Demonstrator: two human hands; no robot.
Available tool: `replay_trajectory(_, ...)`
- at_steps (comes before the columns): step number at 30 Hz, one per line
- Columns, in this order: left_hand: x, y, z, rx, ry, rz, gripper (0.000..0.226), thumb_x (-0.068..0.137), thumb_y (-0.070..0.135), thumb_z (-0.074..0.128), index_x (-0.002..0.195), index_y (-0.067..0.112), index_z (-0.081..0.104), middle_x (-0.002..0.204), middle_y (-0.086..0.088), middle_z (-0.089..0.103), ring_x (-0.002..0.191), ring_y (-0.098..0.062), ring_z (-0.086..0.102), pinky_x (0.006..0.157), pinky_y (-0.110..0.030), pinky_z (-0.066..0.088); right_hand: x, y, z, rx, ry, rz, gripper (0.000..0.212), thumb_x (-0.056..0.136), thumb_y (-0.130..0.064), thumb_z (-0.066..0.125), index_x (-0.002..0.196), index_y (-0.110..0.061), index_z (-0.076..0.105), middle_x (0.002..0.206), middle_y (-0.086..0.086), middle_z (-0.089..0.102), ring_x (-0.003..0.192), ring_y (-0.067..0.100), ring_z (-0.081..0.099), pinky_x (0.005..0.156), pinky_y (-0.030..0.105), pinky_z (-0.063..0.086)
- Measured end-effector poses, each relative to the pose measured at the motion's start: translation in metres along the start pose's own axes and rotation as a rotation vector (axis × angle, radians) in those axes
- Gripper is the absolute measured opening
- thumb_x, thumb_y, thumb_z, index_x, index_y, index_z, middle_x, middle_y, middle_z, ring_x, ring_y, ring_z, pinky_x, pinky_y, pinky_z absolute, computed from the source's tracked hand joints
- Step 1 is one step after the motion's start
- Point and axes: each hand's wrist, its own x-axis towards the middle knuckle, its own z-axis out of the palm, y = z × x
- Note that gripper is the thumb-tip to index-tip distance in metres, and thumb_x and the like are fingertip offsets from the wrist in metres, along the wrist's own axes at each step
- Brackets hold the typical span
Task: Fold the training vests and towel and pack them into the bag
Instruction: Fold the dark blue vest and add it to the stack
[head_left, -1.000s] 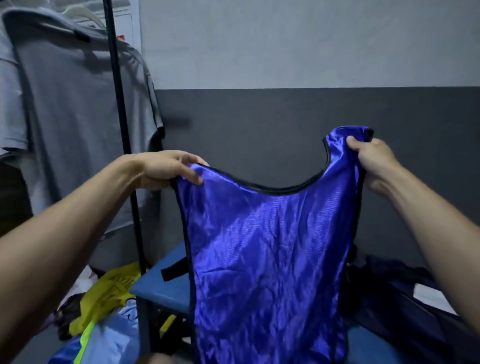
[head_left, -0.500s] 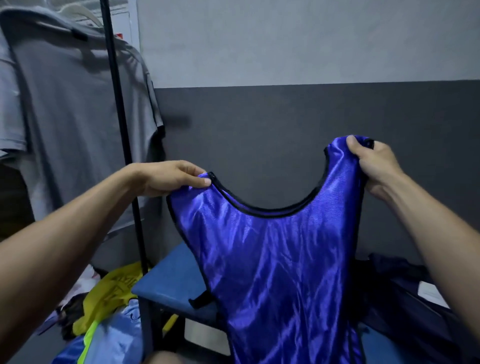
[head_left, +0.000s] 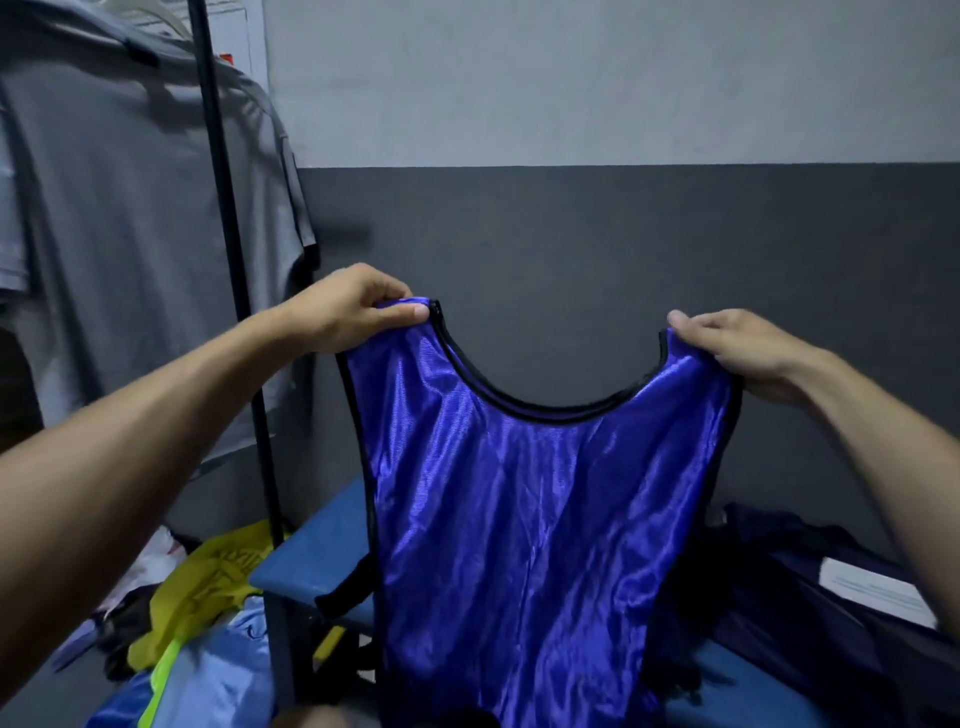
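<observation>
Looks like a bedroom or small living space in someone's home, kind of a laundry corner. At the upper left of the frame a grey t-shirt (head_left: 145, 249) hangs on a black clothes rack pole (head_left: 228, 291). The wall (head_left: 597, 156) behind is painted two-tone, light grey over dark grey. A heap of loose clothes (head_left: 197, 613) sits at the lower left, next to a blue padded surface (head_left: 317, 561), maybe a mattress or bench.
</observation>
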Motion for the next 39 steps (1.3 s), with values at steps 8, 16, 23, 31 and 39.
replay_trajectory(8, -0.001, 0.002, 0.004, -0.022, 0.022, -0.049, 0.043, 0.099, 0.053, 0.049, 0.077, 0.022, 0.068, 0.067, 0.012, 0.064, 0.056, 0.005, 0.053, 0.059, -0.019, 0.043, 0.002, 0.007, -0.007, -0.089, 0.168, -0.192, 0.037, 0.095, -0.032, 0.073, 0.083, 0.002, 0.064, 0.071, 0.005, 0.061, 0.066, 0.018, 0.055, 0.065, 0.031, 0.043)
replay_trajectory(16, -0.004, 0.009, 0.006, -0.454, -0.019, -0.052, 0.032, 0.101, 0.034, 0.059, 0.090, 0.007, 0.073, 0.080, 0.002, 0.074, 0.071, -0.007, 0.064, 0.066, -0.018, 0.053, 0.000, 0.018, -0.019, -0.135, 0.167, -0.192, 0.025, 0.098, -0.031, 0.068, 0.082, -0.014, 0.073, 0.073, 0.002, 0.068, 0.068, 0.018, 0.058, 0.066, 0.032, 0.044)
replay_trajectory(23, -0.004, 0.004, 0.002, -0.570, -0.042, -0.165, 0.038, 0.095, 0.043, 0.062, 0.080, 0.009, 0.071, 0.071, -0.001, 0.070, 0.058, -0.007, 0.061, 0.053, -0.017, 0.049, -0.009, 0.031, -0.022, -0.339, 0.188, -0.196, 0.025, 0.100, -0.033, 0.065, 0.087, -0.017, 0.079, 0.080, 0.006, 0.076, 0.061, 0.005, 0.058, 0.062, 0.020, 0.048)
replay_trajectory(31, 0.006, 0.005, 0.019, -0.493, -0.055, -0.186, 0.034, 0.101, 0.034, 0.061, 0.088, 0.004, 0.072, 0.069, 0.002, 0.069, 0.057, -0.005, 0.059, 0.052, -0.017, 0.048, 0.006, 0.026, -0.007, -0.111, 0.151, -0.199, 0.045, 0.104, -0.036, 0.058, 0.081, 0.003, 0.058, 0.073, 0.006, 0.053, 0.065, 0.014, 0.044, 0.062, 0.032, 0.035)
replay_trajectory(39, 0.036, 0.038, 0.032, 0.043, -0.090, -0.444, 0.039, 0.091, 0.047, 0.069, 0.091, 0.009, 0.080, 0.097, -0.010, 0.076, 0.088, -0.025, 0.069, 0.081, -0.035, 0.054, 0.021, -0.011, 0.042, -0.047, 0.118, 0.121, 0.015, 0.089, -0.021, 0.071, 0.085, -0.007, 0.071, 0.079, 0.015, 0.066, 0.064, 0.025, 0.062, 0.062, 0.033, 0.047)
